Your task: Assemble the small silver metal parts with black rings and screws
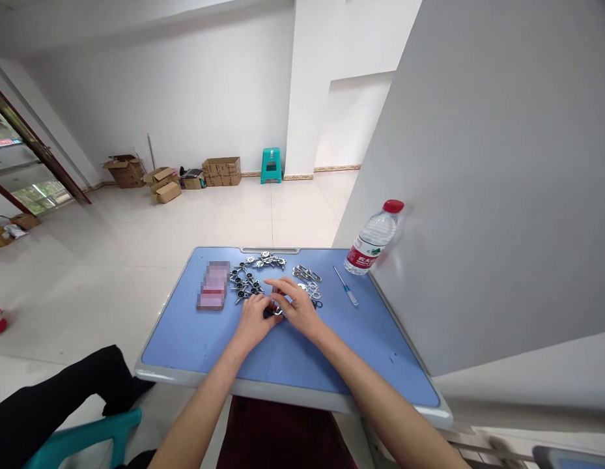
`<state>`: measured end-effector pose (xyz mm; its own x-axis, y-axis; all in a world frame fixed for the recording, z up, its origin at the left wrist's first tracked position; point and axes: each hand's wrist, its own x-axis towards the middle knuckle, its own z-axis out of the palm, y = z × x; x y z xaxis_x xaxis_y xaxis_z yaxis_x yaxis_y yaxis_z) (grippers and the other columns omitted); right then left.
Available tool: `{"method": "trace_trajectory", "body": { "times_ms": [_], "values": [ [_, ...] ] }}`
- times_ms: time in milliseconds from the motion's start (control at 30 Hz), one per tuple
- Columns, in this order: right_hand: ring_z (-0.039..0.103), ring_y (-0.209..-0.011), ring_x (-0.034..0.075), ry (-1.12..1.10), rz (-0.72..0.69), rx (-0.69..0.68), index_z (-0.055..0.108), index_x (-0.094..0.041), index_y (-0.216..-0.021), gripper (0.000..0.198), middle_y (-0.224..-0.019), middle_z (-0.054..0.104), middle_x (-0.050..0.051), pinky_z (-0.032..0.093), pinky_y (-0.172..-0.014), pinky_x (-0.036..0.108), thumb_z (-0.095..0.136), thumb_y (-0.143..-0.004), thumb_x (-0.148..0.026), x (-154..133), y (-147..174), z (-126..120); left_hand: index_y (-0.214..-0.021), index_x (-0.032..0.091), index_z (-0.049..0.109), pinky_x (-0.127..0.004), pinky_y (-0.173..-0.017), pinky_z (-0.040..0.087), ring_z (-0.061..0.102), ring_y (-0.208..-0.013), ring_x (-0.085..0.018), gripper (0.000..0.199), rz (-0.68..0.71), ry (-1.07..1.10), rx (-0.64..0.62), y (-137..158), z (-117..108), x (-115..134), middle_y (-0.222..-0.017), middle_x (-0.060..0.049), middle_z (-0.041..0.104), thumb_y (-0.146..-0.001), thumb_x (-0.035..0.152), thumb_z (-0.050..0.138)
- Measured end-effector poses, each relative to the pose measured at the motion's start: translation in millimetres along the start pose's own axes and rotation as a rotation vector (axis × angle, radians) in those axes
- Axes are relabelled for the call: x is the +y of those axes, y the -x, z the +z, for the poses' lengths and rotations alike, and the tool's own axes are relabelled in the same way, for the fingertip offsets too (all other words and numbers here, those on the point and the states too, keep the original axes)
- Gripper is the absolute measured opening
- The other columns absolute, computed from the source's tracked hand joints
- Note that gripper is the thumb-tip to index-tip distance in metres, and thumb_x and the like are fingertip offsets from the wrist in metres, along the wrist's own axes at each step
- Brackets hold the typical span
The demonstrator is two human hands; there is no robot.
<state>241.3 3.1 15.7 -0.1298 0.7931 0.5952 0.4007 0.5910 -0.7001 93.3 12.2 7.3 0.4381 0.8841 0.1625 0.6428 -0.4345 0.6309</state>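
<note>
Holding a small metal piece [277,311], left of the screwdriver [346,287] and nearer the body. Left hand [253,320]: thumb and fingers look closed on the piece, partly covering it. Right hand [297,309]: between left hand and screwdriver, fingers bent over the piece; cannot tell whether they pinch anything, contact hidden.

Loose parts, all left of the screwdriver: flat metal plates [314,295] and dark rings [318,304] nearest it, oval metal links [307,273] a bit farther out from the body, black-centred fittings [240,284] well off, past the hands. Water bottle [365,253] right of the screwdriver, toward the far edge.

Step in hand, my judgement: close two-handed fingertip work on one piece; screwdriver lies unheld. Next move, as I judge it, calls for a steady left grip and right fingertips well aligned to the piece.
</note>
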Motion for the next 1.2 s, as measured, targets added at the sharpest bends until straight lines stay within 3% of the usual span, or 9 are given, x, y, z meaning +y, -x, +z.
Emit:
{"method": "trace_trajectory", "body": {
  "times_ms": [167,367,567,733,933,1200],
  "values": [
    [0.061,-0.083,0.017,-0.023,0.041,-0.070,0.053,-0.026,-0.131,0.039,-0.095,0.064,0.005,0.052,-0.080,0.034,0.040,-0.095,-0.018,-2.5,1.5,-2.6,-0.083,0.020,0.064,-0.036,-0.085,0.040,0.057,-0.093,-0.022,0.005,-0.011,-0.002,-0.021,-0.9,-0.7,0.9,-0.090,-0.002,0.066,-0.081,0.024,0.065],
    [0.059,-0.077,0.017,0.024,-0.006,-0.014,0.062,-0.027,-0.121,0.034,-0.088,0.058,0.004,0.053,-0.075,0.034,0.047,-0.092,-0.018,-2.3,0.7,-1.1,-0.083,0.020,0.065,-0.035,-0.084,0.041,0.056,-0.092,-0.022,0.004,-0.007,-0.015,-0.001,-1.1,0.7,-0.4,-0.088,-0.002,0.065,-0.080,0.023,0.066],
    [0.061,-0.081,0.017,-0.025,0.015,-0.107,0.051,-0.028,-0.134,0.041,-0.094,0.065,0.004,0.053,-0.079,0.036,0.041,-0.095,-0.017,-2.3,0.8,-4.3,-0.086,0.021,0.065,-0.036,-0.083,0.040,0.057,-0.093,-0.023,0.006,-0.006,-0.017,-0.017,-1.4,0.5,-0.6,-0.090,-0.002,0.066,-0.081,0.025,0.065],
    [0.058,-0.079,0.018,0.069,0.008,-0.053,0.055,-0.028,-0.130,0.038,-0.088,0.059,0.004,0.054,-0.077,0.036,0.045,-0.094,-0.020,-1.0,1.3,-3.7,-0.082,0.021,0.064,-0.036,-0.084,0.041,0.057,-0.091,-0.022,0.006,-0.007,-0.009,-0.001,-0.9,-0.8,1.7,-0.087,-0.002,0.065,-0.081,0.026,0.064],
    [0.059,-0.085,0.018,0.024,-0.009,-0.095,0.045,-0.029,-0.138,0.047,-0.096,0.061,0.005,0.053,-0.082,0.038,0.040,-0.094,-0.014,0.2,1.1,-4.6,-0.078,0.020,0.062,-0.036,-0.084,0.041,0.057,-0.091,-0.022,0.007,-0.004,-0.003,-0.010,-1.2,-0.4,0.8,-0.087,-0.002,0.065,-0.080,0.025,0.065],
    [0.057,-0.078,0.018,0.068,0.023,-0.024,0.052,-0.028,-0.132,0.043,-0.088,0.057,0.004,0.054,-0.076,0.035,0.044,-0.092,-0.015,1.4,2.5,0.4,-0.078,0.021,0.061,-0.036,-0.083,0.041,0.056,-0.090,-0.022,0.007,-0.007,-0.006,-0.010,-1.0,-0.6,1.2,-0.086,-0.001,0.064,-0.081,0.026,0.064]
  ]
}}
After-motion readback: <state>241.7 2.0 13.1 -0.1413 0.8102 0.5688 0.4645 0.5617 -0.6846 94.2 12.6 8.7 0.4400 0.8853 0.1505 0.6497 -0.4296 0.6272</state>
